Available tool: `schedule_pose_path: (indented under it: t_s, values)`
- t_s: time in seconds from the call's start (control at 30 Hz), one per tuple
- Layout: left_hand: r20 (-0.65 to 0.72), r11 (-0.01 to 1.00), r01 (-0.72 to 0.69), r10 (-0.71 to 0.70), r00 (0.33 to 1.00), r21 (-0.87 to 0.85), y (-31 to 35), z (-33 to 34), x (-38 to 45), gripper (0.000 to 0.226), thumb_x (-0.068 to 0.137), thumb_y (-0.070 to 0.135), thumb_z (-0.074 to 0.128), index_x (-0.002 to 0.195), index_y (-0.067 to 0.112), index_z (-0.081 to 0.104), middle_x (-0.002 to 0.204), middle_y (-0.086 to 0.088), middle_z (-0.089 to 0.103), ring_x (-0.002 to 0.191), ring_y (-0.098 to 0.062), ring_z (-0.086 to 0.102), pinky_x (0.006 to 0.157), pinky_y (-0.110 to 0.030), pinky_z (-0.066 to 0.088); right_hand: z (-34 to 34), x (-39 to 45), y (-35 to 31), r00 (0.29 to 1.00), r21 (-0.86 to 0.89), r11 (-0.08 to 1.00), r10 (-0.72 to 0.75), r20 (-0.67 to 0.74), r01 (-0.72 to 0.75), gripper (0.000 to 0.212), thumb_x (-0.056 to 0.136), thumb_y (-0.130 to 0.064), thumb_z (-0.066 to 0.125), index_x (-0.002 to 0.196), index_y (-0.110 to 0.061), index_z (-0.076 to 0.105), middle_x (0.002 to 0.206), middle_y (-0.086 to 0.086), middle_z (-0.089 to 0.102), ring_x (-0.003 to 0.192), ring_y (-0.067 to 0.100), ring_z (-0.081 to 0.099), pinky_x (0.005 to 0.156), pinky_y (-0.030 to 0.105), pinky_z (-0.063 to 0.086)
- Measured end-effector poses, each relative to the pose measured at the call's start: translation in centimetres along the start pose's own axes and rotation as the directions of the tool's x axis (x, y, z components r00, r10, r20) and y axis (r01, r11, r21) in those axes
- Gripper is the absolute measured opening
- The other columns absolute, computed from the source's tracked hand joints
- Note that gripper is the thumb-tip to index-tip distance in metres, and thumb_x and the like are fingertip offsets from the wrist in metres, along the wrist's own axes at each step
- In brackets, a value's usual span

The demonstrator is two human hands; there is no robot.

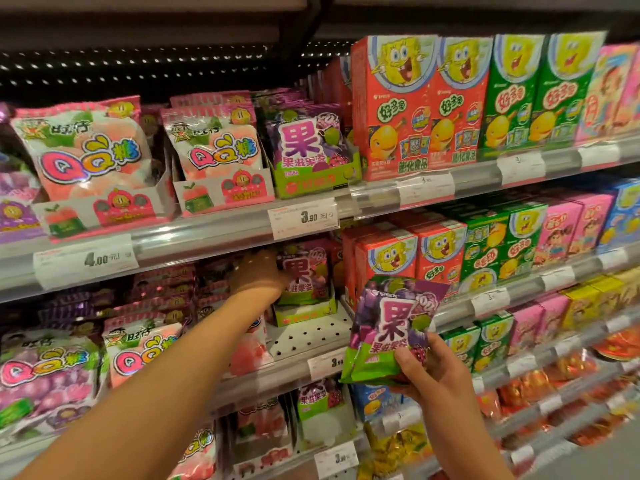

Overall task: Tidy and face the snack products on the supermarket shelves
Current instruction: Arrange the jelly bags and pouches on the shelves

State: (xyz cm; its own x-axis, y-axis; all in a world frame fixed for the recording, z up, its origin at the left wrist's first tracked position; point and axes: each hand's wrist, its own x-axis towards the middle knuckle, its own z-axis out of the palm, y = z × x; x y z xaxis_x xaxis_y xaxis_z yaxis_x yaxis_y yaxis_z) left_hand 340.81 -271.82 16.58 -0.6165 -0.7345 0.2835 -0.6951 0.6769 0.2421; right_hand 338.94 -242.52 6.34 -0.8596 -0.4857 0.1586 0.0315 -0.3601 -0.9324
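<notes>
My right hand [427, 370] grips the lower corner of a purple and green grape gummy bag [391, 327], held upright in front of the second shelf. My left hand [258, 273] reaches under the upper shelf rail into the second shelf. Its fingers touch a matching grape gummy bag [306, 275] standing in a green display tray [304, 311]. The fingertips are hidden behind that bag's edge. A third bag of this kind [308, 143] stands in a tray on the upper shelf.
Pink QQ gummy bags [86, 150] fill trays at the left. Red and green cartoon snack boxes [450, 102] line the right of both shelves. A bare perforated shelf patch [311, 332] lies below the green tray. Price tags [304, 218] hang on the rails.
</notes>
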Motion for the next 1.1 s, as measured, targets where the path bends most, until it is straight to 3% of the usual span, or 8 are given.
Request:
schedule_pose_path:
  t_s: [0.2, 0.33, 0.47, 0.57, 0.67, 0.73, 0.87, 1.1]
  values:
    - [-0.056, 0.981, -0.077, 0.068, 0.996, -0.175, -0.4, -1.1, 0.0, 0.047, 0.100, 0.055, 0.049, 0.123, 0.017, 0.067, 0.124, -0.013, 0.067, 0.112, -0.034, 0.063, 0.092, -0.046, 0.054, 3.3, -0.2, -0.3, 0.998, -0.259, 0.964, -0.042, 0.043, 0.052, 0.017, 0.084, -0.039, 0.076, 0.100, -0.037, 0.068, 0.102, -0.003, 0.076, 0.092, 0.019, 0.074, 0.074, 0.039, 0.063]
    - [0.062, 0.946, -0.007, 0.029, 0.998, -0.323, -2.3, -1.5, 0.7, 0.039, 0.103, 0.025, 0.054, 0.136, 0.004, 0.057, 0.142, -0.022, 0.056, 0.128, -0.039, 0.054, 0.104, -0.045, 0.044, 8.7, 1.8, -0.8, 0.988, -0.598, 0.789, -0.152, 0.036, 0.143, 0.038, 0.091, -0.047, 0.069, 0.123, -0.033, 0.054, 0.113, -0.023, 0.060, 0.108, 0.011, 0.060, 0.090, 0.033, 0.049]
    - [0.223, 0.880, 0.142, -0.042, 0.974, -0.454, -3.7, -2.1, 1.3, 0.036, 0.105, 0.013, 0.047, 0.138, 0.003, 0.050, 0.143, -0.023, 0.053, 0.129, -0.038, 0.052, 0.109, -0.044, 0.042, 12.7, 5.7, -1.3, 0.980, -0.713, 0.682, -0.193, 0.044, 0.166, 0.057, 0.098, -0.043, 0.063, 0.145, -0.017, 0.046, 0.131, 0.003, 0.062, 0.118, 0.025, 0.059, 0.099, 0.042, 0.049]
    - [0.194, 0.761, 0.119, 0.009, 0.981, -0.638, -5.1, -2.8, 1.4, 0.036, 0.103, 0.034, 0.053, 0.131, 0.013, 0.060, 0.137, -0.012, 0.060, 0.119, -0.029, 0.060, 0.103, -0.043, 0.049, 14.1, 8.4, -1.6, 0.984, -0.749, 0.655, -0.174, -0.023, 0.099, 0.041, 0.098, -0.031, 0.064, 0.134, -0.013, 0.055, 0.120, 0.010, 0.068, 0.110, 0.033, 0.065, 0.091, 0.041, 0.053]
    - [0.110, 0.553, 0.066, 0.048, 0.993, -0.831, -5.4, -3.1, 0.6, 0.034, 0.106, 0.033, 0.048, 0.135, 0.016, 0.055, 0.144, -0.008, 0.054, 0.105, -0.007, 0.063, 0.094, -0.020, 0.046, 14.6, 10.1, -1.4, 0.985, -0.768, 0.638, -0.159, -0.073, 0.046, 0.025, 0.097, -0.023, 0.062, 0.120, -0.014, 0.058, 0.107, 0.011, 0.071, 0.099, 0.037, 0.067, 0.082, 0.040, 0.054]
    - [0.015, 0.616, 0.022, -0.016, 1.000, -0.787, -4.8, -3.0, 0.3, 0.030, 0.106, 0.024, 0.049, 0.132, 0.010, 0.056, 0.144, -0.013, 0.053, 0.120, -0.018, 0.055, 0.102, -0.023, 0.036, 14.4, 10.8, -1.0, 0.986, -0.800, 0.600, -0.144, -0.084, 0.019, 0.027, 0.097, -0.024, 0.062, 0.120, -0.012, 0.055, 0.107, 0.013, 0.070, 0.099, 0.039, 0.066, 0.076, 0.036, 0.048]
    - [0.100, 0.751, 0.061, 0.006, 0.995, -0.657, -3.5, -2.5, -1.6, 0.022, 0.099, 0.030, 0.060, 0.098, 0.010, 0.069, 0.110, -0.020, 0.072, 0.096, -0.032, 0.068, 0.092, -0.044, 0.055, 14.2, 11.2, -0.4, 0.989, -0.868, 0.497, -0.136, -0.058, 0.018, 0.037, 0.097, -0.027, 0.062, 0.126, -0.009, 0.045, 0.105, 0.018, 0.068, 0.097, 0.042, 0.065, 0.070, 0.035, 0.042]
    - [0.128, 0.935, -0.106, 0.157, 0.979, -0.338, -2.5, -2.1, -3.3, 0.031, 0.096, 0.042, 0.060, 0.120, 0.023, 0.062, 0.111, -0.009, 0.065, 0.097, -0.028, 0.063, 0.085, -0.036, 0.053, 15.0, 11.6, -0.2, 0.976, -0.949, 0.297, -0.212, 0.044, 0.107, 0.031, 0.093, -0.017, 0.060, 0.122, -0.008, 0.051, 0.105, 0.017, 0.067, 0.097, 0.041, 0.066, 0.068, 0.036, 0.043]
